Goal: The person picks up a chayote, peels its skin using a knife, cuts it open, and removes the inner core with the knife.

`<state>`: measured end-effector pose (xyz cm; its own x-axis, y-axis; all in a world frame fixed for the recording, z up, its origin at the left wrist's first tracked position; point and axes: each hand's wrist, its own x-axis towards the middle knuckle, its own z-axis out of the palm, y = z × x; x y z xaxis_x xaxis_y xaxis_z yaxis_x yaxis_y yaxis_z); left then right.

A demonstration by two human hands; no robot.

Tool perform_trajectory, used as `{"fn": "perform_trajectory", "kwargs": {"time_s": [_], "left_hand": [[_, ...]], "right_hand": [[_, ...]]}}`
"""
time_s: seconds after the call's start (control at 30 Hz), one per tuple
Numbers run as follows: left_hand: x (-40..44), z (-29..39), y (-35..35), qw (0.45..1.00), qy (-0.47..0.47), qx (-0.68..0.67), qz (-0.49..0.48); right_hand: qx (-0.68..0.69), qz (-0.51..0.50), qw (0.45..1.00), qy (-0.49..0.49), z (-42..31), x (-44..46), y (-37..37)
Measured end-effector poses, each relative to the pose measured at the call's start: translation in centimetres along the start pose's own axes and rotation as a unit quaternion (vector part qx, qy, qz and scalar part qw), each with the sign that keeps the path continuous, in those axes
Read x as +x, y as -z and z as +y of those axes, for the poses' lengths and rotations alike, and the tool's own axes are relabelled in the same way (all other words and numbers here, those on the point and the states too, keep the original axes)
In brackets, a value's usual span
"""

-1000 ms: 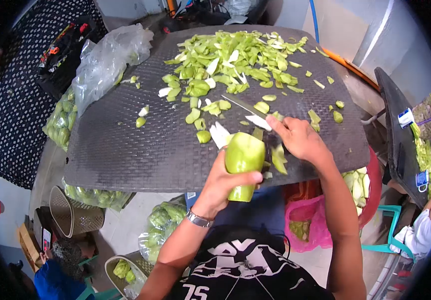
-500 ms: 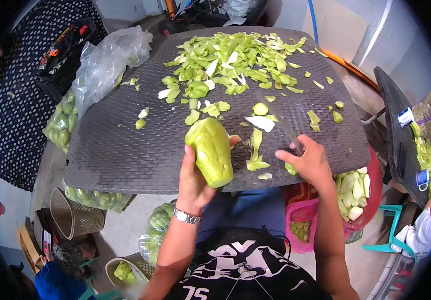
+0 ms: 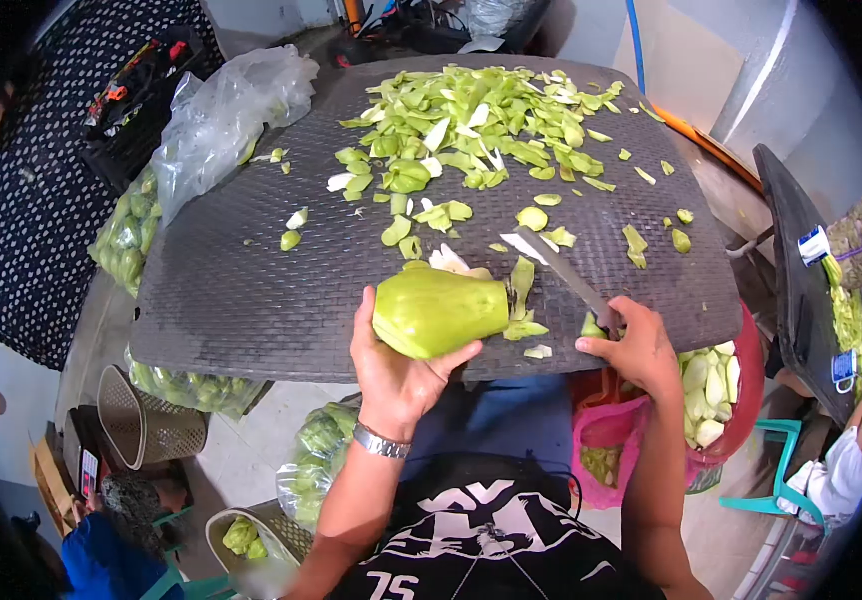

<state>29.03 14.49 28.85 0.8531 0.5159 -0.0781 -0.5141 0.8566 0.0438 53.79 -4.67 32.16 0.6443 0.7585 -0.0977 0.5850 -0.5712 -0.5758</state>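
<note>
With left hand [image 3: 398, 378] cupped round the green vegetable [image 3: 438, 312] and right hand [image 3: 643, 345] closed on the knife [image 3: 569, 276], shallow strokes seemed safest.

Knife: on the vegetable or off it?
Off it. A visible gap separates the knife, held in the right hand, from the vegetable in the left hand.

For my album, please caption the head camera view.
Left hand holds a green vegetable, right hand a knife, at a dark table strewn with peelings.
</note>
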Motion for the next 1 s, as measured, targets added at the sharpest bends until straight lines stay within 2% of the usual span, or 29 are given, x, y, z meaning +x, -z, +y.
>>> {"fn": "perform_trajectory", "kwargs": {"time_s": [0.1,0.2,0.3,0.4,0.5,0.6,0.73,0.83,0.93,1.0], "left_hand": [[-0.1,0.4,0.9,0.997,0.041,-0.051,-0.043],[-0.1,0.3,0.9,0.997,0.048,-0.02,-0.054],[-0.4,0.1,0.2,0.996,0.046,0.068,0.028],[-0.6,-0.2,-0.3,0.994,0.048,0.053,0.077],[-0.7,0.2,0.3,0.99,0.072,0.12,-0.008],[-1.0,-0.9,-1.1,0.988,0.065,0.138,0.035],[-0.6,-1.6,-0.5,0.975,0.05,0.217,-0.008],[-0.5,-1.3,0.6,0.991,0.082,0.102,0.01],[-0.7,-0.8,0.9,0.994,0.086,0.07,0.022],[-0.9,-1.0,0.3,0.994,0.042,0.084,0.061]], "right_hand": [[0.002,-0.013,1.0,-0.026,0.1,-0.2,0.1],[-0.028,-0.019,0.999,-0.02,0.3,0.2,0.2],[-0.021,-0.018,0.999,-0.019,0.3,0.4,0.2],[-0.057,0.018,0.996,-0.068,-0.9,-0.4,0.6],[-0.091,0.042,0.989,-0.105,-0.7,-1.1,0.9],[-0.076,0.053,0.99,-0.105,-0.4,-1.9,0.7],[-0.027,0.039,0.995,-0.087,0.0,-2.3,1.0],[-0.059,0.015,0.994,-0.088,0.1,-1.8,1.2],[-0.049,0.001,0.998,-0.036,1.0,-0.8,1.0],[-0.003,-0.013,1.0,-0.006,0.8,1.1,0.7]]}}
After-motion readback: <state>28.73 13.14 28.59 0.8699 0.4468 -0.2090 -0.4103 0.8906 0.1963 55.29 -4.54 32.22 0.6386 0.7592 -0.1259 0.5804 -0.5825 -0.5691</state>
